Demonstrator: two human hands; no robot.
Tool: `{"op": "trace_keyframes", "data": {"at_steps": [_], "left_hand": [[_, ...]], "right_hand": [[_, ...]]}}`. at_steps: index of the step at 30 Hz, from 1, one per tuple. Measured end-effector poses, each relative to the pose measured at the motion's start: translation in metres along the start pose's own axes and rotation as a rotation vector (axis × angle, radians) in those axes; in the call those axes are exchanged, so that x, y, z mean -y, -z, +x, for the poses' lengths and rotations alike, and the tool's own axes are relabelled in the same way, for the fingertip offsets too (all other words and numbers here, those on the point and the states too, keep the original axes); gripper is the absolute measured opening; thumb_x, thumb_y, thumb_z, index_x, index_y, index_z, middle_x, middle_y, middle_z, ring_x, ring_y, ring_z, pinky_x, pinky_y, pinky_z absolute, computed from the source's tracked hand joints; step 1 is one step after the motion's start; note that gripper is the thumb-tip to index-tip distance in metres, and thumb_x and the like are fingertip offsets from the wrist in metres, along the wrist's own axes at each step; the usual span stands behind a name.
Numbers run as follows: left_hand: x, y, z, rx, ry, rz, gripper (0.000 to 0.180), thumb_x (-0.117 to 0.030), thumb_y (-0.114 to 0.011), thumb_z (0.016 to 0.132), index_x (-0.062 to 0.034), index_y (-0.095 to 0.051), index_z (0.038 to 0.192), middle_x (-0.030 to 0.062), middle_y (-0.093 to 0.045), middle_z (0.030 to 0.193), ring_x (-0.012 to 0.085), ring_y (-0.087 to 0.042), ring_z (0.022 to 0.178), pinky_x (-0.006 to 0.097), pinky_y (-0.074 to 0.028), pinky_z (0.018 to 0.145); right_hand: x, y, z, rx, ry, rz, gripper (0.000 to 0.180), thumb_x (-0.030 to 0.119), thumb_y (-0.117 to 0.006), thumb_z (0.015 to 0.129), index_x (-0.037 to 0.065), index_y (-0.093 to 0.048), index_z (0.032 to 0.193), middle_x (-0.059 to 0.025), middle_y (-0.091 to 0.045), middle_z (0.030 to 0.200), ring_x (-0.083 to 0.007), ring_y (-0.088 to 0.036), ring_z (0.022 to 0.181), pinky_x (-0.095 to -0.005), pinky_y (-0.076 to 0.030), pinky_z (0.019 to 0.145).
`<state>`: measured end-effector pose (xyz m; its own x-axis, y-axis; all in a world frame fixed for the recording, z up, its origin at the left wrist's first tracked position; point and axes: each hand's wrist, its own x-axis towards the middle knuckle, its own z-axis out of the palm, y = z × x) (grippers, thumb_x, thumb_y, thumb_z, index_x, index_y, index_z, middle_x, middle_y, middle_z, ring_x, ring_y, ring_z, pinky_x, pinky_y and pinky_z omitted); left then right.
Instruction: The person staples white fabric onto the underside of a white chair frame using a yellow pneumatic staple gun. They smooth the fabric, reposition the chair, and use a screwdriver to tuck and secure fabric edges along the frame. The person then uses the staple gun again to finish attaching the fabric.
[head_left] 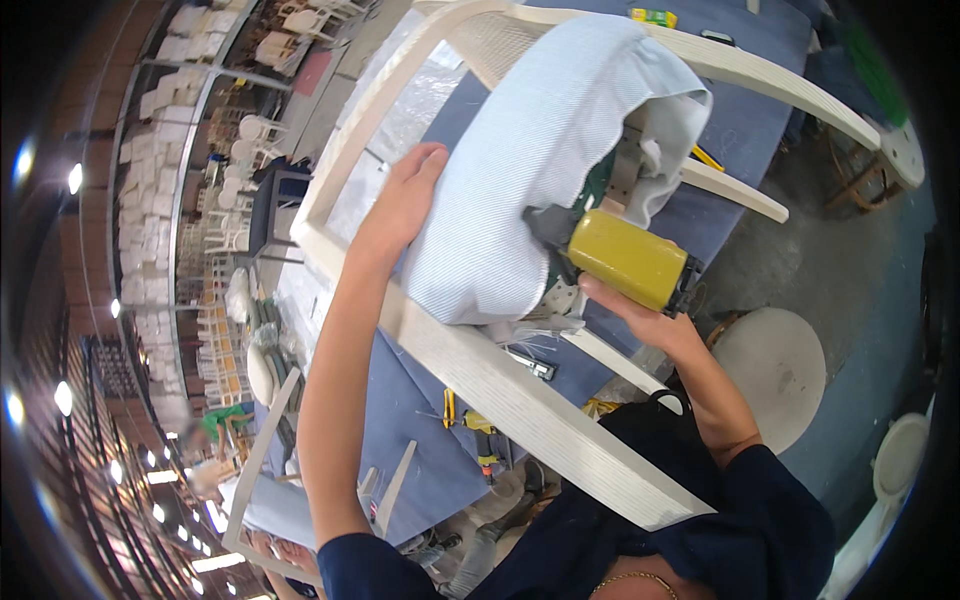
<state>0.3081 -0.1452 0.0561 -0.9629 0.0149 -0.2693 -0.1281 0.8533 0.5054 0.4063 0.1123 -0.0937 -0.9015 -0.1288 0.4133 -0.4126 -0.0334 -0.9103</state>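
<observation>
Left hand [412,190] lies flat along the left side of the striped seat [510,170], fingers together; right hand [640,315] wraps a yellow-bodied power tool [625,258], by its shape a staple gun, at the seat's right. The seat belongs to a wooden chair frame [560,420] tipped over on a blue-covered table [740,125]. Below the seat, a thick rail slants close to my body, and my left forearm crosses over it. Room opens to the seat's right, where the table edge gives way to grey floor and a round stool [775,375].

I can't tell whether the tool's dark nose touches the cloth edge. Most of my right fingers are hidden behind the yellow body, and my left fingertips are hard to make out. The upper frame is cut off above the seat.

Fine blue-and-white ribbing covers the rounded seat; its loose flap [675,150] gapes on the right beside a dark green underside [598,185]. The wood is pale and grained, with a woven panel [487,55] beyond the seat.
</observation>
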Motion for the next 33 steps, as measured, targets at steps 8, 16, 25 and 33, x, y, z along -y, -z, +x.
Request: {"op": "trace_keyframes", "data": {"at_steps": [8, 16, 25, 33], "left_hand": [[-0.020, -0.017, -0.007, 0.010, 0.127, -0.044, 0.076, -0.058, -0.031, 0.107, 0.0033, -0.043, 0.151, 0.0232, -0.048, 0.152, 0.0337, -0.050, 0.137, 0.036, -0.034, 0.115], [-0.045, -0.044, -0.050, -0.223, -0.224, 0.475, 0.065, -0.051, -0.029, 0.109, -0.0015, -0.039, 0.149, 0.0336, -0.045, 0.146, 0.0534, -0.059, 0.116, 0.056, -0.044, 0.102], [-0.067, -0.066, -0.078, -0.307, -0.280, 0.866, 0.054, -0.020, -0.057, 0.101, -0.0092, -0.036, 0.150, 0.0291, -0.048, 0.140, 0.0492, -0.067, 0.093, 0.054, -0.055, 0.078], [-0.065, -0.060, -0.078, -0.268, -0.373, 0.872, 0.074, -0.015, -0.075, 0.086, -0.0095, -0.036, 0.148, 0.0308, -0.049, 0.136, 0.0445, -0.069, 0.084, 0.048, -0.059, 0.066]], "right_hand": [[-0.004, -0.005, 0.000, -0.094, 0.221, -0.175, 0.022, 0.010, -0.082, 0.082, 0.003, -0.075, 0.101, -0.0088, -0.075, 0.090, -0.0241, -0.069, 0.074, -0.0335, -0.048, 0.066], [-0.011, -0.005, -0.008, -0.132, 0.206, -0.177, 0.025, 0.013, -0.084, 0.083, 0.003, -0.074, 0.104, -0.0097, -0.075, 0.093, -0.0254, -0.070, 0.076, -0.0338, -0.051, 0.068], [0.011, 0.009, -0.002, 0.042, -0.216, 0.191, 0.032, 0.021, -0.083, 0.088, 0.001, -0.073, 0.111, -0.0088, -0.075, 0.100, -0.0185, -0.070, 0.086, -0.0324, -0.055, 0.075], [0.007, -0.006, -0.012, 0.029, 0.058, -0.211, 0.030, 0.020, -0.086, 0.083, 0.006, -0.077, 0.108, -0.0063, -0.077, 0.100, -0.0243, -0.068, 0.080, -0.0351, -0.046, 0.075]]}}
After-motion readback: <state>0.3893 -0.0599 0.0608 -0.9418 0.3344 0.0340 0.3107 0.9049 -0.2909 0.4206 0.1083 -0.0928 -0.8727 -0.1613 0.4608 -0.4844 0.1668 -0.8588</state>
